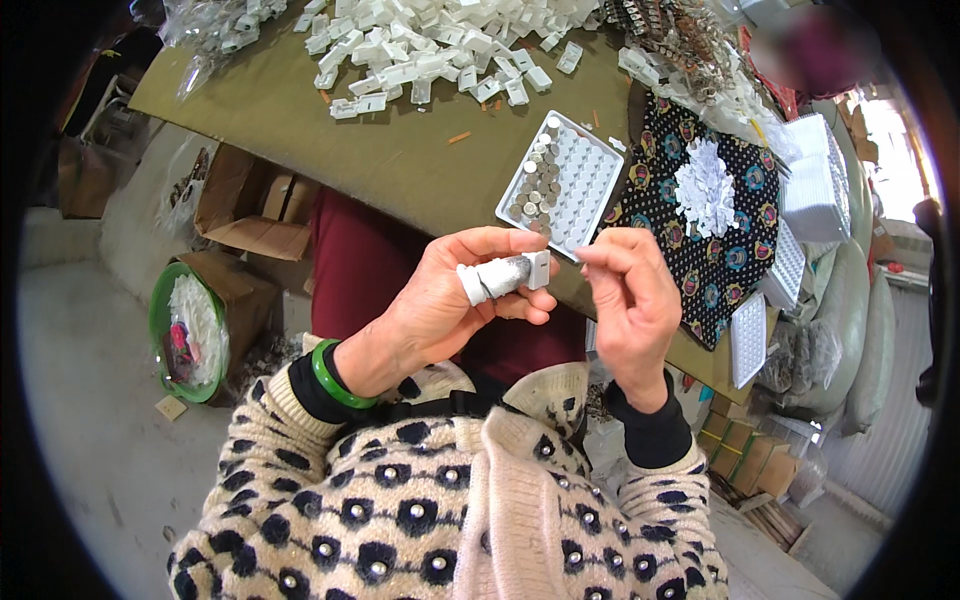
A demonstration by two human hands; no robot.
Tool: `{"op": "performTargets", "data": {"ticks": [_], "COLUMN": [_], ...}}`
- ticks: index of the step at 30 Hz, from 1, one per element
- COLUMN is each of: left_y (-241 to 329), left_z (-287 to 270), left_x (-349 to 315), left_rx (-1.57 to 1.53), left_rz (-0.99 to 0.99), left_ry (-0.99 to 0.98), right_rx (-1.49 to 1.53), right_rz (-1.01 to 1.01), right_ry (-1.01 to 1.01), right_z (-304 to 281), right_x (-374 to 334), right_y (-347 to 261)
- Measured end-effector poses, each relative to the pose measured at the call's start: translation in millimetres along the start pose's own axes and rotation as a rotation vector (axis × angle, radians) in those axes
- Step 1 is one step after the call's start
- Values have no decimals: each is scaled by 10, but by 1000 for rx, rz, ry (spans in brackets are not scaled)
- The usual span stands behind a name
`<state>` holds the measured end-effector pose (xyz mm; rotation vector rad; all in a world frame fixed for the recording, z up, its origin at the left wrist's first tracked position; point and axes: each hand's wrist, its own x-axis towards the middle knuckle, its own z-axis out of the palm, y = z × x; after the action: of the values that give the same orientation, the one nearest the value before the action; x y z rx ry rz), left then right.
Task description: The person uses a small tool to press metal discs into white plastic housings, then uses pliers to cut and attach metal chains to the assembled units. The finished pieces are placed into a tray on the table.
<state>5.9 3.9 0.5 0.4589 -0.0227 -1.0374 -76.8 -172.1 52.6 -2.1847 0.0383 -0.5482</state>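
Note:
Over the table's near edge, my left hand point(435, 290) holds a small white plastic case point(538, 268) upright between its fingers. One of its digits is covered in a white wrap point(490, 280) smudged dark at the tip. A little to the right, my right hand point(632, 300) is closed in a pinch; whatever sits between thumb and forefinger is too small to make out. Just beyond both hands lies a white pocketed tray point(590, 170), with several round silver button cells point(540, 180) gathered along its left side.
A heap of white plastic cases point(430, 45) covers the table's far side. To the right, white slips point(706, 188) lie on a patterned black cloth point(650, 170), beside stacked white trays point(815, 180). An open cardboard box point(255, 205) and green basin point(165, 310) stand at left.

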Motion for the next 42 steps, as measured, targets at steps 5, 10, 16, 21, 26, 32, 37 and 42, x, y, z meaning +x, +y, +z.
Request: {"op": "performTargets", "data": {"ticks": [5, 10, 16, 21, 26, 32, 37, 42], "left_y": [8, 13, 6, -26, 22, 10, 58, 216], "left_z": [22, 47, 41, 91, 151, 173, 178, 120], "left_x": [-42, -56, -63, -65, -74, -81, -53, -24], "left_rx": [-13, -14, -5, 76, 170, 260, 345, 223], "left_rz": [6, -42, -50, 13, -16, -1, 83, 55], "left_ry": [5, 27, 29, 102, 129, 133, 140, 111], "right_rx": [-45, -40, -34, -36, -2, 10, -195, 42], "right_rz": [-192, -247, -241, -228, -101, -177, -324, -63], "right_ry": [13, 10, -48, -44, -61, -200, -207, -358], "right_z": [137, 162, 155, 187, 86, 58, 96, -101], "right_x": [-5, 3, -8, 9, 44, 104, 231, 682], "right_y": [-104, -73, -78, -72, -105, -90, -138, 87]}}
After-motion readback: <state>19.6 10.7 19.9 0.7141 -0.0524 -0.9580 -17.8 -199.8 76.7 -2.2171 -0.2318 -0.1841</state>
